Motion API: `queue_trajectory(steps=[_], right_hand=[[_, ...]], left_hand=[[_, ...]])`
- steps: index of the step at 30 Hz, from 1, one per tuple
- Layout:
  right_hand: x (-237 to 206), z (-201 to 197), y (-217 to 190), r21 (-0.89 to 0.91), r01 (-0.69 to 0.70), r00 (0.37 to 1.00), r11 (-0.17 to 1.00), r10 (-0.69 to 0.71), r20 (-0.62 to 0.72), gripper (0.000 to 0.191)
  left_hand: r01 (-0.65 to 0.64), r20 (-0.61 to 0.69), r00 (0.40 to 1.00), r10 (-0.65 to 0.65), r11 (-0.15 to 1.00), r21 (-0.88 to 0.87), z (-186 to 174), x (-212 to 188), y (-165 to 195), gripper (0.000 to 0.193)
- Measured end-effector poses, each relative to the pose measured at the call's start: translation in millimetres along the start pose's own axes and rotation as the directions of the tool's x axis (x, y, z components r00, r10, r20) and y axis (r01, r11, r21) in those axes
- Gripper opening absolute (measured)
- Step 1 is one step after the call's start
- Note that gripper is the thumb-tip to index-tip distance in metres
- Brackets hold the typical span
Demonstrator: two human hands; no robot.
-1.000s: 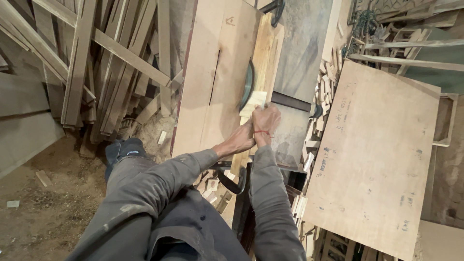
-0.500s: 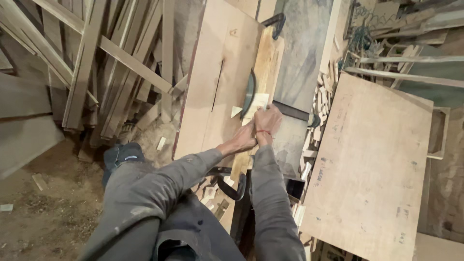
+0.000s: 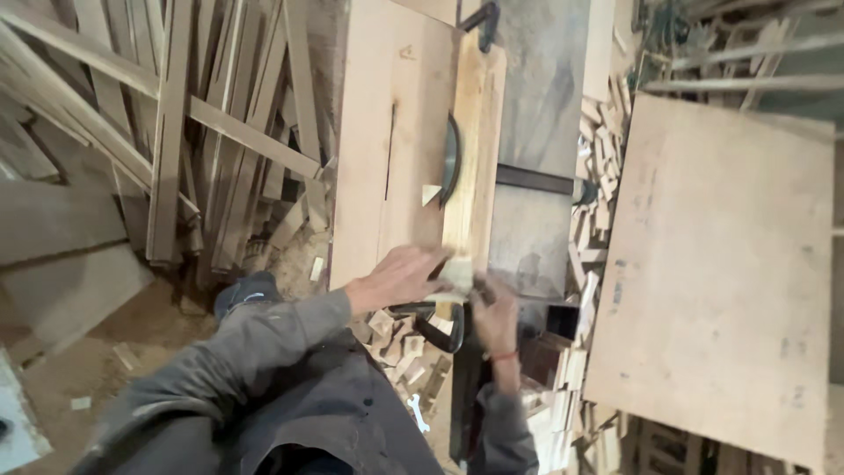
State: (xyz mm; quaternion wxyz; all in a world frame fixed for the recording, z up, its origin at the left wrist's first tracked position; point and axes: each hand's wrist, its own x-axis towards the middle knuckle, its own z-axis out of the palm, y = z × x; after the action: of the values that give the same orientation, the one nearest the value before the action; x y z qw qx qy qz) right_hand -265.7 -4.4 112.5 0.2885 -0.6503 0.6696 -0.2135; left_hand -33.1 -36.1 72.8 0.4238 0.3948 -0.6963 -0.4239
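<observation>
Wooden block (image 3: 457, 274), small and pale, is sitting at the near end of the saw table (image 3: 536, 237), both hands meeting on it. Left hand (image 3: 397, 277) is lying flat over the plywood sled (image 3: 387, 132), fingertips touching the block. Right hand (image 3: 494, 315) is curling its grip around the block's near side, blurred. Saw blade (image 3: 451, 163) is standing upright in the slot beyond, a small wood triangle (image 3: 430, 194) lying just beside it. Offcuts (image 3: 598, 189) are piling up right of the table.
</observation>
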Motion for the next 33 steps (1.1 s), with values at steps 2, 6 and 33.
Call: queue_trajectory(steps=[2, 6, 33], right_hand=[[-31, 13, -6, 0.152, -0.075, 0.997, 0.985, 0.071, 0.030, 0.029], [-68, 26, -14, 0.351, -0.198, 0.964, 0.915, 0.247, -0.100, 0.040], [-90, 61, -24, 0.769, -0.332, 0.774, 0.545, 0.624, -0.108, 0.041]], left_hand=[[0.125, 0.292, 0.946, -0.139, 0.990, 0.068, -6, -6, -4, 0.040], [0.042, 0.396, 0.889, -0.231, 0.901, 0.432, -10, 2, -31, 0.023], [0.573, 0.404, 0.685, -0.607, 0.106, -0.812, 91, -69, -38, 0.030]])
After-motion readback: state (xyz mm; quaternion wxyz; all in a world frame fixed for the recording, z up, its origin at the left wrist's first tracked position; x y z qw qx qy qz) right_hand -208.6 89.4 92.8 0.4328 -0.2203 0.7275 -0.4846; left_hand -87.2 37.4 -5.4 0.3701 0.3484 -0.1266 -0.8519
